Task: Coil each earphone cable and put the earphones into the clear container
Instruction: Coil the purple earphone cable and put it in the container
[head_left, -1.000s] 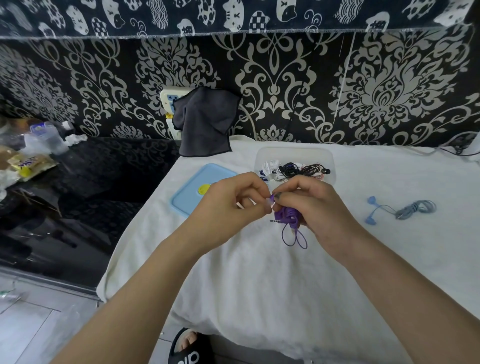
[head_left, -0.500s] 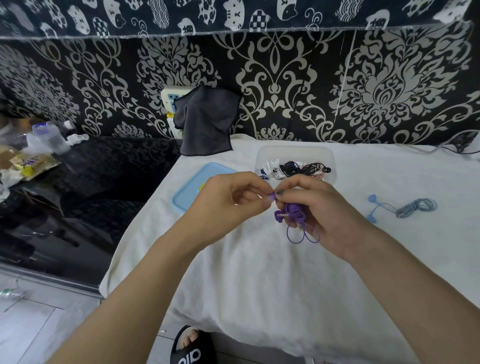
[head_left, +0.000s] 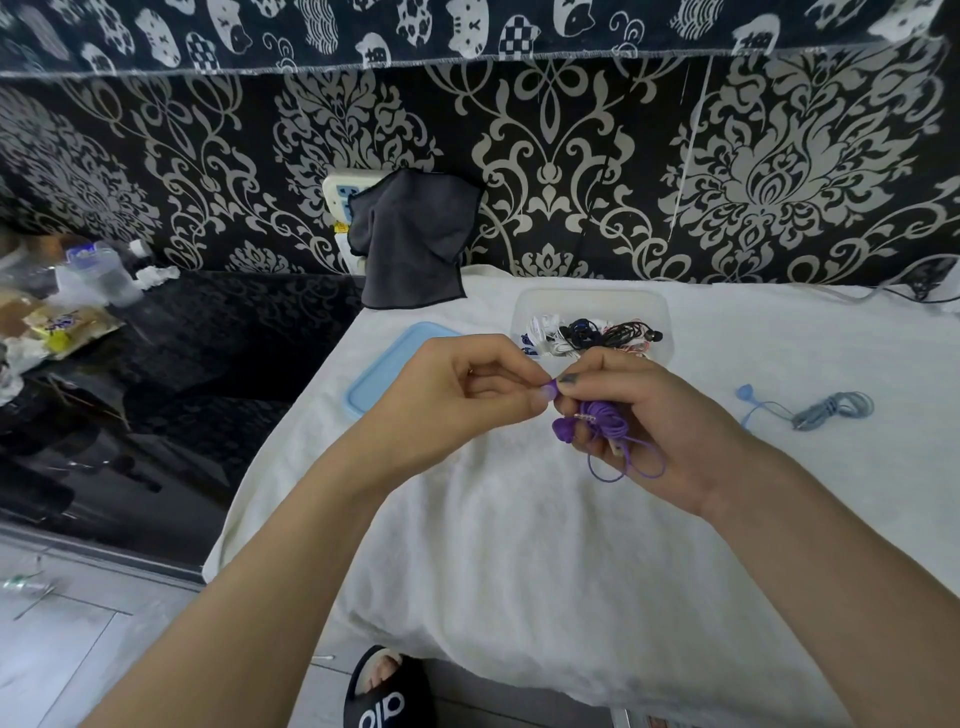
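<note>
Both hands meet above the white-covered worktop (head_left: 519, 545). Left hand (head_left: 457, 400) pinches one purple earbud (head_left: 549, 388); right hand (head_left: 660, 415) curls round the purple earphone coil (head_left: 602, 421), a loose loop dangling below. Clear container (head_left: 592, 301) lies straight beyond the hands, nearer the right. Blue earphones (head_left: 826, 408) wait further right.
</note>
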